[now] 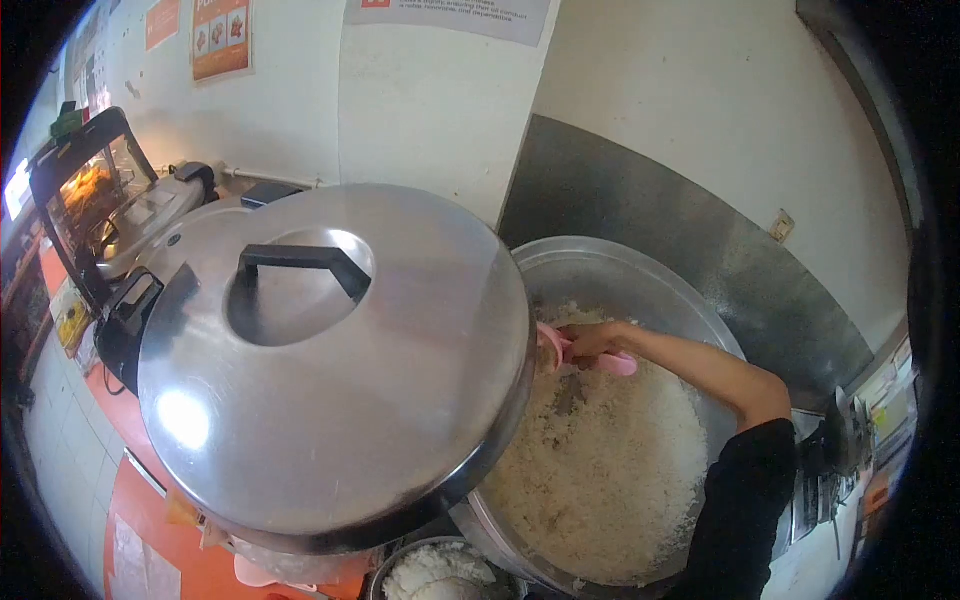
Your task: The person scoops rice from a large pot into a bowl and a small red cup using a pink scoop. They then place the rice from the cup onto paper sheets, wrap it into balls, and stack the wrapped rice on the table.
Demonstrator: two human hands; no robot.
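My right hand (592,344) is closed around a pink plastic scoop (619,365). Its handle end sticks out past my palm, and its bowl is partly hidden behind the rim of the big metal lid. Beneath the hand, cooked white rice (620,470) fills a wide metal pot (690,295). A dark hollow shows in the rice just below my fingers. The large round lid (420,400) with a black handle (305,257) covers the left part of the view. My left hand is out of sight.
A smaller bowl of rice (440,575) sits below the lid at the bottom edge. An orange counter (140,500) runs along the left, with a glass-fronted food warmer (90,190) farther back. A metal sheet (640,200) lines the wall behind the pot.
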